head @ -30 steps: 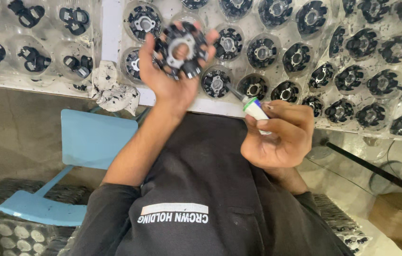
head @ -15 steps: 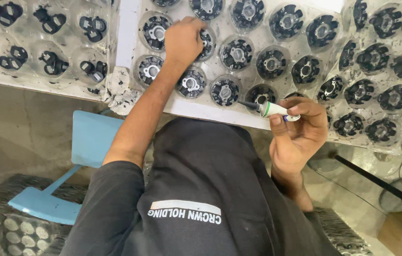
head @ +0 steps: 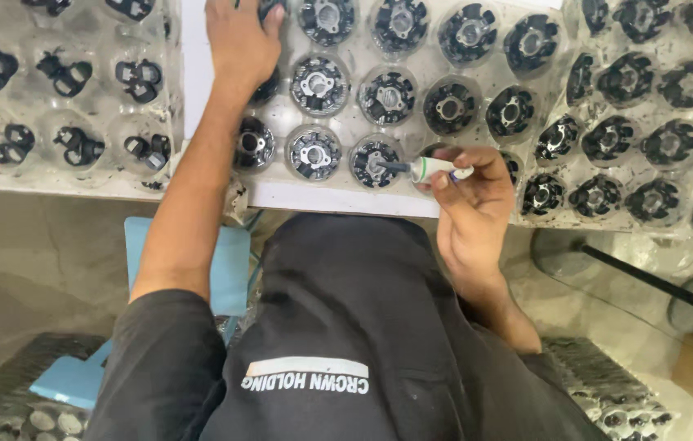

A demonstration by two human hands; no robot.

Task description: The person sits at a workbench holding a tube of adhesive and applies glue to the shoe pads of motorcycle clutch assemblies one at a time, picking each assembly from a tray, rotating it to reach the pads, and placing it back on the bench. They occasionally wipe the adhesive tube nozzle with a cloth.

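Left hand [head: 240,45] now down on tray [head: 346,196] — round part set down.

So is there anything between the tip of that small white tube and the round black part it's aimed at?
Nothing visible. The right hand holds the small white tube with a dark nozzle, and its tip sits right at the round black part in the clear plastic tray. The left hand rests farther up.

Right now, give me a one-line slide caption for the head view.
Left hand rests on a round black part in the clear tray; right hand holds a small tube.
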